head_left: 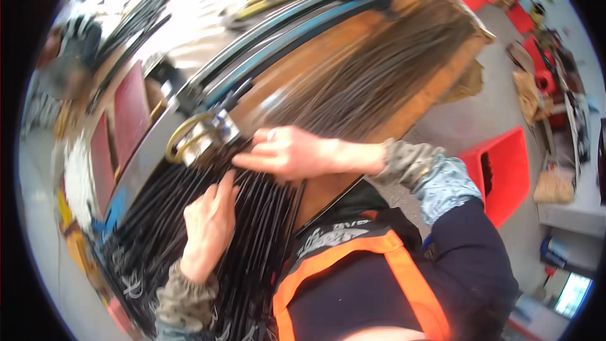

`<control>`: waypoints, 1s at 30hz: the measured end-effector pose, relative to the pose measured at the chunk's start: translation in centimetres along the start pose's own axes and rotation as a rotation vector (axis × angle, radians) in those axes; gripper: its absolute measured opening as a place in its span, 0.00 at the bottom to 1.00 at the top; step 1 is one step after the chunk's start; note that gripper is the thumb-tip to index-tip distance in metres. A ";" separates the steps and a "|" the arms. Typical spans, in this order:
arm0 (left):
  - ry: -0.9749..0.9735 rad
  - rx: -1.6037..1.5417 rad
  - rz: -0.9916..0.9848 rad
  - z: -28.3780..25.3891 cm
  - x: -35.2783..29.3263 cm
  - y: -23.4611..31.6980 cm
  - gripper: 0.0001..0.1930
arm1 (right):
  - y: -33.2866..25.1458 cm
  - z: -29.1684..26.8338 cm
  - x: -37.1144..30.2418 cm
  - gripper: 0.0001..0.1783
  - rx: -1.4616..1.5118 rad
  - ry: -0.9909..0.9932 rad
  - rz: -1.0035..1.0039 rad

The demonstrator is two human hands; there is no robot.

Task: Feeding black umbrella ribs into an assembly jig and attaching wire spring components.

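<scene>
My left hand (pixel 210 222) is over a heap of long thin black rods (pixel 252 227), its fingers stretched forward and slightly apart, with nothing visible in them. Just ahead of it, my right hand (pixel 287 153) reaches in from the right. Its fingers are bent together at the side of a small metal device (pixel 207 142) with a curved yellow hose (pixel 180 139). Blur hides what the right fingertips may pinch. A spread of thin dark grey strands (pixel 379 69) lies on the wooden tabletop (pixel 429 91) beyond my right hand.
A blue metal rail (pixel 284 38) runs along the far side of the table. Dark red panels (pixel 129 110) stand at left, near another person (pixel 63 76). A red plastic bin (pixel 505 170) is on the floor at right. More black rods (pixel 136 22) lie at the far left.
</scene>
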State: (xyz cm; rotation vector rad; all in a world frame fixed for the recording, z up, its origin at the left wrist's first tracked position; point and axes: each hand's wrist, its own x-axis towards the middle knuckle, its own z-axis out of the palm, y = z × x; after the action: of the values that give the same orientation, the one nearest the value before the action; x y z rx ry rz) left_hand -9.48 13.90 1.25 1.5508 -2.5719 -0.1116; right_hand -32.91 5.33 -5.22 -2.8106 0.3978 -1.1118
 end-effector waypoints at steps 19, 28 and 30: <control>0.109 0.180 0.127 -7.5 9.6 -1.4 0.26 | 7.9 -6.4 1.1 0.30 -0.068 0.215 0.389; 0.186 0.194 0.130 -8.5 6.5 -1.8 0.22 | 5.7 -5.2 4.4 0.16 0.169 0.424 0.081; 0.256 0.174 0.092 -9.1 5.9 -2.4 0.22 | 7.6 -5.0 3.4 0.19 0.151 0.418 0.135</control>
State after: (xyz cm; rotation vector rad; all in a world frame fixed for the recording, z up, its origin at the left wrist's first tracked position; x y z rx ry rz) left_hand -8.66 7.64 10.42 1.3914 -2.4970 0.3077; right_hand -35.53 -2.89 -0.75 -2.3741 0.5012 -1.6207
